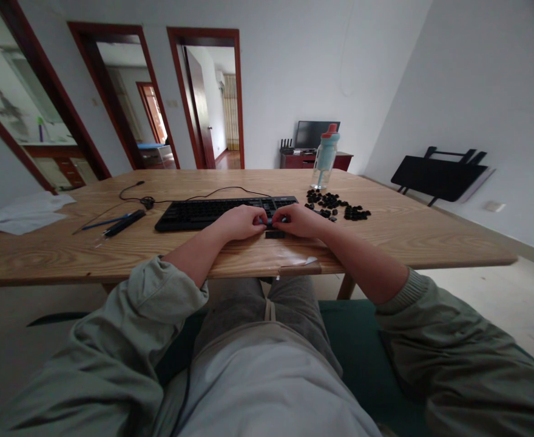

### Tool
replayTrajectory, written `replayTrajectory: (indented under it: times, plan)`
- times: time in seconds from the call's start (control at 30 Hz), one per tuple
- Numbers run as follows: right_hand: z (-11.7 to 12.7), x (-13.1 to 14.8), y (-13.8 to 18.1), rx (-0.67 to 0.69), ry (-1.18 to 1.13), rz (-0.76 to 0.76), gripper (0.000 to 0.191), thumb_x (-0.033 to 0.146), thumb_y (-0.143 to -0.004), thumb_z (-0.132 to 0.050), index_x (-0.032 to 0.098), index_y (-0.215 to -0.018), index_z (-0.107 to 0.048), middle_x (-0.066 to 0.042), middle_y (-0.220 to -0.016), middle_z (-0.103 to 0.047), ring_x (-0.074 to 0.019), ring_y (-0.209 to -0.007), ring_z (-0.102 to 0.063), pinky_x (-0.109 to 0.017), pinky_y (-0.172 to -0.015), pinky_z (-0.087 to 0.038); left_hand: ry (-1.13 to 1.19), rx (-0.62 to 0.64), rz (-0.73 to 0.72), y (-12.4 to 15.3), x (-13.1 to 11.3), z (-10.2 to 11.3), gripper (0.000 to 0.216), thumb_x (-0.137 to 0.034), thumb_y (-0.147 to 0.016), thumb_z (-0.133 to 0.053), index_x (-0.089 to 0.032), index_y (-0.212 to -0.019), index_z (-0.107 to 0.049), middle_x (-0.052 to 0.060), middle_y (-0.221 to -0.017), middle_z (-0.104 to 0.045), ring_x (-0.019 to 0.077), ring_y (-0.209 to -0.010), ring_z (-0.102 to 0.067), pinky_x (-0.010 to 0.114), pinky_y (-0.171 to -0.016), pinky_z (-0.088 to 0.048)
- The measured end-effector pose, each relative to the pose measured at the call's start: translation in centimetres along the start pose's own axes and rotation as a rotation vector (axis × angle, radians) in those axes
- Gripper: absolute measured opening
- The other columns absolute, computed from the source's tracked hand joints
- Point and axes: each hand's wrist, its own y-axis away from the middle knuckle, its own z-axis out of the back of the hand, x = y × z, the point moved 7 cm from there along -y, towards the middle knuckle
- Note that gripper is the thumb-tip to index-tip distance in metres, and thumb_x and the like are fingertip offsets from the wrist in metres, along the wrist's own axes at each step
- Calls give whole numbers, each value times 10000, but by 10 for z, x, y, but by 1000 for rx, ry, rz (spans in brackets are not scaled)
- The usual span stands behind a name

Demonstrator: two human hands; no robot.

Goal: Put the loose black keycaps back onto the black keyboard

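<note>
A black keyboard (203, 212) lies on the wooden table (385, 237) with its cable running back to the left. My left hand (239, 222) and my right hand (301, 221) meet at the keyboard's front right edge, fingers curled and pinched together on a small dark piece (272, 221) between them. A black keycap (275, 234) lies on the table just under my hands. A heap of several loose black keycaps (335, 205) is spread to the right of the keyboard.
A clear bottle with a red cap (325, 158) stands behind the keycaps. A blue pen (105, 223) and a black tool (125, 223) lie left of the keyboard, white paper (23, 212) at the far left. A folded black table (440, 176) leans on the right wall.
</note>
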Motion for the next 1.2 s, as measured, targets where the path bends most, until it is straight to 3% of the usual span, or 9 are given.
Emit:
replayTrajectory:
  times: [0.2, 0.37, 0.5, 0.63, 0.7, 0.77, 0.9, 1.03, 1.2]
  plan:
    - [5, -1, 2, -58, -52, 19, 167, 244, -833, -619, 156, -927, -724, -31, -807, -716, -138, -672, -589, -240, -621, -419, 11, -47, 0, 1, -4, 3, 254, -370, -842, -570, -227, -993, -717, 11, -809, -707, 169, -695, -609, 266, -624, -410]
    - [37, -14, 8, -196, -92, -21, 214, 309, -849, -605, 146, -926, -721, -45, -785, -695, -154, -665, -573, -271, -629, -434, 10, -115, -53, 1, -10, 22, 252, -351, -866, -545, -219, -1007, -707, 13, -815, -703, 163, -699, -603, 270, -643, -418]
    - [90, -55, 33, -377, -61, -213, 238, 348, -845, -632, 157, -951, -727, -58, -792, -688, -150, -635, -561, -277, -621, -436, -81, -122, -105, -4, -2, 53, 226, -344, -860, -563, -217, -961, -720, 22, -822, -710, 167, -722, -608, 276, -675, -425]
    - [141, -117, 90, -600, 65, -546, 253, 253, -880, -588, 129, -1055, -721, -147, -865, -700, -156, -646, -568, -301, -639, -428, -25, -280, -31, -13, 30, 78, 260, -337, -883, -536, -179, -999, -708, 51, -877, -722, 165, -749, -620, 276, -700, -447]
    - [152, -145, 119, -598, 155, -721, 258, 213, -878, -583, 113, -1067, -727, -176, -862, -702, -160, -626, -551, -320, -647, -422, 6, -319, -7, -18, 45, 75, 270, -325, -883, -530, -174, -1027, -702, 51, -882, -726, 166, -753, -625, 279, -706, -456]
    - [150, -165, 138, -513, 199, -822, 280, 167, -866, -587, 90, -1095, -729, -210, -940, -709, -171, -678, -568, -325, -705, -424, 15, -291, -29, -22, 54, 61, 275, -314, -871, -539, -185, -1050, -703, 40, -878, -729, 170, -765, -630, 283, -715, -462]
    - [133, -183, 142, -306, 268, -853, 430, 64, -817, -587, 86, -1228, -710, -243, -1160, -683, -181, -791, -580, -320, -772, -398, 66, -275, -28, -20, 62, 42, 307, -296, -848, -541, -181, -1082, -703, 35, -890, -731, 173, -782, -634, 279, -719, -470]
    - [116, -189, 133, -142, 288, -901, 469, 8, -797, -556, 112, -1218, -733, -218, -1029, -722, -151, -635, -540, -324, -693, -384, 101, -327, 24, -13, 68, 45, 317, -284, -838, -535, -159, -1073, -708, 44, -870, -729, 164, -743, -627, 273, -708, -468]
    - [117, -193, 134, -150, 307, -898, 399, 80, -839, -576, 100, -1202, -738, -189, -937, -736, -155, -607, -550, -320, -651, -389, 115, -398, 48, -10, 81, 53, 306, -288, -830, -542, -141, -1031, -719, 61, -844, -724, 170, -717, -611, 283, -694, -460]
